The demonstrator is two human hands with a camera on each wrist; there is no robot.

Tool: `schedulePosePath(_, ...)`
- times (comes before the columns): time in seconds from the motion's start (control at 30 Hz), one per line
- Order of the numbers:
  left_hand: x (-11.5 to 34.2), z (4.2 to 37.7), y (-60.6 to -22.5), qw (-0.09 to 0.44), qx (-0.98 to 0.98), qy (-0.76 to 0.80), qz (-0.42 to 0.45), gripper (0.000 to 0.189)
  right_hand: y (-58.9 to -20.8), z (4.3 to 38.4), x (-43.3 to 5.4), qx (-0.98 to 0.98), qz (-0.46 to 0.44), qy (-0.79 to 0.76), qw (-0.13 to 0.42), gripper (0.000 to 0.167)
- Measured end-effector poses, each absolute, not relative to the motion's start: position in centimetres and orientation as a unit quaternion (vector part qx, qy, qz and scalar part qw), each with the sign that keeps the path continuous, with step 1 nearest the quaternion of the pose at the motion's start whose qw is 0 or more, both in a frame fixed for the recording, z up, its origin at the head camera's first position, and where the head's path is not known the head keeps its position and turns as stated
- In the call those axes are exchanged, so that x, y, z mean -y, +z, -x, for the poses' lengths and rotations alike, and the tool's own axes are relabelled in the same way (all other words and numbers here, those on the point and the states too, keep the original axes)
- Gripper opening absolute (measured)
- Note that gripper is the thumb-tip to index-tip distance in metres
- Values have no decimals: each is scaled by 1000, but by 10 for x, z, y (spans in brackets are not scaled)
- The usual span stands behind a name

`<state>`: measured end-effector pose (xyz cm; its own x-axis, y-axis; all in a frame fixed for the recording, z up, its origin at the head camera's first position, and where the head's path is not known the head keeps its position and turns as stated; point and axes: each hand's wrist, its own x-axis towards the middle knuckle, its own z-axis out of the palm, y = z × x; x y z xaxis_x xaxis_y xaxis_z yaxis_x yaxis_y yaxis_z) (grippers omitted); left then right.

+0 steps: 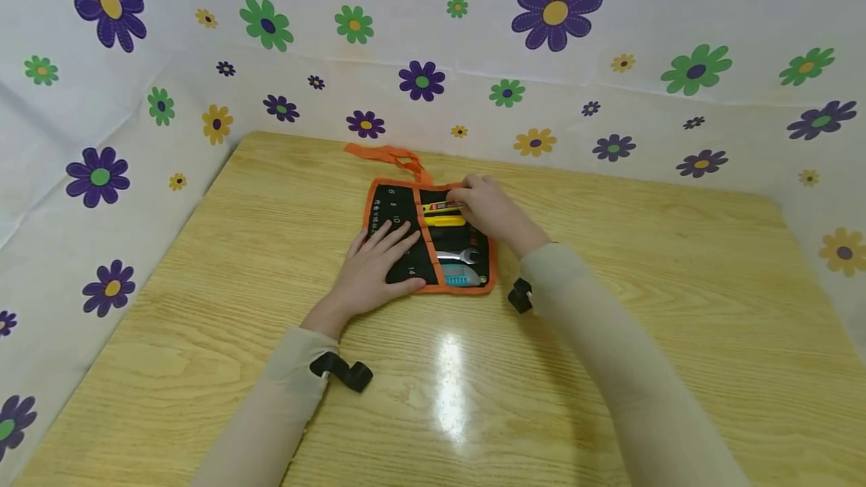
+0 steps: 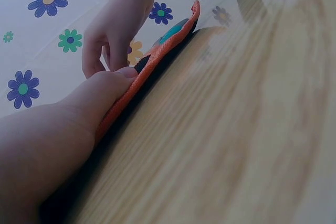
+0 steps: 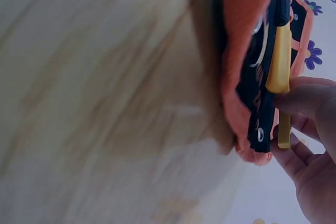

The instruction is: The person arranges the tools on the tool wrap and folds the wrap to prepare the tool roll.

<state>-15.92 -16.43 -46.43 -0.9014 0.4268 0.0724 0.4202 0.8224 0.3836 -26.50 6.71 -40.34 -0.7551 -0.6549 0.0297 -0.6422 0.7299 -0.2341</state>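
Observation:
A black tool roll (image 1: 493, 261) with orange edging lies spread on the table. My left hand (image 1: 372, 269) rests on its numbered left side, fingers spread. At the upper right part of the roll, my right hand (image 1: 490, 209) pinches the end of a slim yellow tool (image 3: 284, 129) with a red and black label; its kind is unclear. The tool's other end is at the pocket edge. Just below sits a screwdriver with a yellow handle (image 1: 445, 222). Lower in the roll are an open-end wrench (image 1: 467, 255) and a teal tool (image 1: 461, 275), partly inside their pockets.
Orange tie straps (image 1: 389, 155) trail from the roll's top edge toward the back of the wooden table (image 1: 649, 337). A white cloth with flowers (image 1: 473, 43) hangs behind and at the sides. Black camera mounts (image 1: 348, 372) are on both wrists.

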Motion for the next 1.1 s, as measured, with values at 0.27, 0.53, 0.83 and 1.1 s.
schedulePosePath(0.27,164,159,-464,6,-955,194,-222,84,-404,267,-58,-937,328,-112,53,27)
schedulePosePath(0.53,165,160,-463,8,-955,195,-222,84,-405,269,-49,-934,332,-121,48,22)
schedulePosePath(0.83,164,158,-462,9,-955,198,-223,83,-406,269,-35,-934,327,-134,51,22)
schedulePosePath(1.1,164,159,-463,7,-954,202,-223,83,-412,269,-23,-938,310,-145,53,23)
